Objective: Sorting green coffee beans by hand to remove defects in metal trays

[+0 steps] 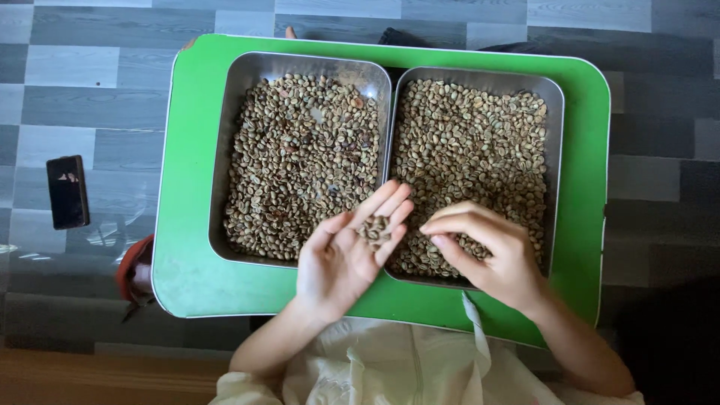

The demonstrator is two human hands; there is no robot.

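Two metal trays sit side by side on a green table, both full of pale green coffee beans. The left tray has some darker beans mixed in. The right tray looks more even in colour. My left hand is palm up over the gap between the trays, cupping a small heap of beans on its fingers. My right hand hovers over the near part of the right tray, fingertips pinched together right beside the heap in my left hand.
A dark phone lies on the grey plank floor to the left. A red object sticks out under the table's left front corner. A light cloth covers my lap below the table edge.
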